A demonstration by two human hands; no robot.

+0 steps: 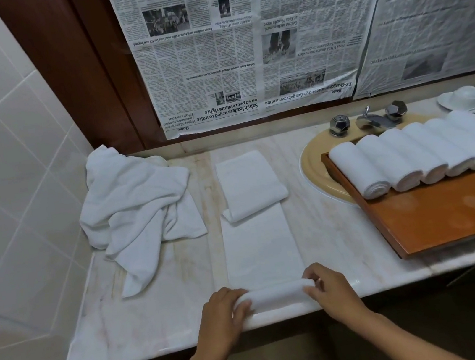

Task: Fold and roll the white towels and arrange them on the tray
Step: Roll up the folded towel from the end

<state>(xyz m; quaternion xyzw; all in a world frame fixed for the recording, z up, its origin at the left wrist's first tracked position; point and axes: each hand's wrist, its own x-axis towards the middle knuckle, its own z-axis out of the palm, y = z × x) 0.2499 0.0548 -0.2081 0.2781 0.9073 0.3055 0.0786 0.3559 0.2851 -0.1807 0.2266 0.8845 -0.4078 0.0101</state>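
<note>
A long folded white towel [259,245] lies on the marble counter [165,319], running away from me, its far end folded back. Its near end is rolled into a short cylinder at the counter's front edge. My left hand [220,316] grips the roll's left end and my right hand [331,289] grips its right end, fingers curled over it. The wooden tray [453,214] rests over the sink at the right, with several rolled white towels [419,154] lined up along its far side. A heap of unfolded white towels [138,208] sits at the back left.
A tiled wall bounds the counter on the left. Newspaper [269,34] covers the mirror behind. A chrome faucet [373,121] with two knobs stands behind the yellow sink [316,173]. A white cup and saucer [466,100] sit at the far right.
</note>
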